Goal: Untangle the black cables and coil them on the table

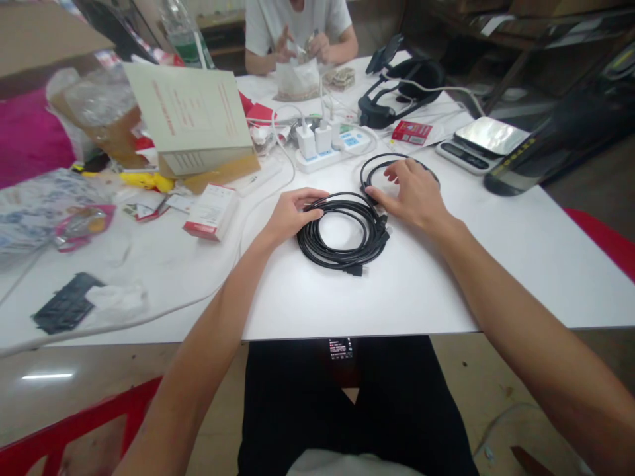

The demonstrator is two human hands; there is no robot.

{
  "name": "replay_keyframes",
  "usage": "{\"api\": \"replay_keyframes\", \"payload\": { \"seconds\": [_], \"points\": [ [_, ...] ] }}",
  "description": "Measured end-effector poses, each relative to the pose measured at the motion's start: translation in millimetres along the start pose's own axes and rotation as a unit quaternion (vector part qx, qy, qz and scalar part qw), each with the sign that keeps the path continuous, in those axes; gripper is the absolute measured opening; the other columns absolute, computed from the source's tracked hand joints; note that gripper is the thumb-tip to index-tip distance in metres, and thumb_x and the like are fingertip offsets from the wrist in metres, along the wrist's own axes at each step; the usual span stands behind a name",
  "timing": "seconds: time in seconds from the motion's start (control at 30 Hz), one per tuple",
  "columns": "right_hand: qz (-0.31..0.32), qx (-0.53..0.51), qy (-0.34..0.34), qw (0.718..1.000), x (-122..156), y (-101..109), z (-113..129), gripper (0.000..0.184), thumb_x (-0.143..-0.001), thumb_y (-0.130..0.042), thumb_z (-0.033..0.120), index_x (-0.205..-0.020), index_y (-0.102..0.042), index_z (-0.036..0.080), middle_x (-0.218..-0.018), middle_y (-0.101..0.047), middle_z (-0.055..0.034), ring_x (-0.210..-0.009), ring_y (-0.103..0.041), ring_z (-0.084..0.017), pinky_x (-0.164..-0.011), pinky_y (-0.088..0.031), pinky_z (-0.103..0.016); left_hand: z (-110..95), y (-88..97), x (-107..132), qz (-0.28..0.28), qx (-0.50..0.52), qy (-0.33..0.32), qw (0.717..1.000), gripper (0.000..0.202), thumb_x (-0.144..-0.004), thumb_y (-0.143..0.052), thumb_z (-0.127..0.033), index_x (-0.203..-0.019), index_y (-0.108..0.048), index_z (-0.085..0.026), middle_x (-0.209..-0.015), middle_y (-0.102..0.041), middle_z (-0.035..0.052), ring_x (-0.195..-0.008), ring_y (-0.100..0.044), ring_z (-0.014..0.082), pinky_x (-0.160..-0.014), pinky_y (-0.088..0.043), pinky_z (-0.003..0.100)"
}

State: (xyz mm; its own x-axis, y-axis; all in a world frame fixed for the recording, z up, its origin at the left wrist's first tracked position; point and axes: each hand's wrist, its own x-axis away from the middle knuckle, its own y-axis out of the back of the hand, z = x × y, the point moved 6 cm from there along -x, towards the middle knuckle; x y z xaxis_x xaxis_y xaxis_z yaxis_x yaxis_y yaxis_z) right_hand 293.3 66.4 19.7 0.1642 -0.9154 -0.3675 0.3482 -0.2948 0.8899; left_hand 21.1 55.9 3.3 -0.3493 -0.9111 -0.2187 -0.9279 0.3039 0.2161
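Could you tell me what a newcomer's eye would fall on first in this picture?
Most likely the black cable coil at the middle of the white table, with the left hand gripping its left side and the right hand resting at its right edge. Behind it stands a white power strip with chargers plugged in, and across the table another person handles a small bag.

No legible text: print on beige box [191, 116] blurred, unreadable.
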Motion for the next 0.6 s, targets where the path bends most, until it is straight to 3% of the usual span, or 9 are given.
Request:
{"api": "replay_keyframes", "payload": {
  "seconds": [0.1, 0.3, 0.6],
  "points": [
    [0.026, 0.012, 0.006, 1.000, -0.6, -7.2, -5.0, 0.072, -0.093, -0.054, 0.080, -0.122, -0.067, 0.015, -0.117, -0.071, -0.0204, -0.111, -0.063, -0.037, -0.099, -0.049, -0.050, -0.9, -1.0, 1.2, 0.009, 0.007, 0.004, 1.000, 0.042, -0.075, -0.085, -0.023, -0.116, -0.083, -0.015, -0.121, -0.083, 0.0129, -0.121, -0.076, 0.0315, -0.112, -0.054, 0.045],
    [0.081, 0.020, 0.039, 0.996, 0.9, -14.9, 1.0, 0.063, -0.093, -0.057, 0.078, -0.106, -0.067, 0.018, -0.108, -0.074, -0.0173, -0.106, -0.065, -0.034, -0.093, -0.048, -0.045, -4.2, -6.8, 2.7, 0.033, 0.010, 0.002, 0.999, 0.040, -0.075, -0.086, -0.023, -0.114, -0.083, -0.015, -0.118, -0.084, 0.0132, -0.117, -0.078, 0.0312, -0.110, -0.056, 0.044],
    [0.091, 0.040, -0.003, 0.995, -1.3, -18.5, 6.6, 0.052, -0.101, -0.051, 0.059, -0.119, -0.067, 0.013, -0.112, -0.073, -0.0217, -0.096, -0.062, -0.031, -0.083, -0.044, -0.041, -5.9, -6.9, 4.3, 0.034, 0.025, 0.016, 0.999, 0.047, -0.072, -0.096, -0.039, -0.113, -0.084, -0.018, -0.119, -0.083, 0.0139, -0.119, -0.077, 0.0324, -0.111, -0.056, 0.046]
  ]
}}
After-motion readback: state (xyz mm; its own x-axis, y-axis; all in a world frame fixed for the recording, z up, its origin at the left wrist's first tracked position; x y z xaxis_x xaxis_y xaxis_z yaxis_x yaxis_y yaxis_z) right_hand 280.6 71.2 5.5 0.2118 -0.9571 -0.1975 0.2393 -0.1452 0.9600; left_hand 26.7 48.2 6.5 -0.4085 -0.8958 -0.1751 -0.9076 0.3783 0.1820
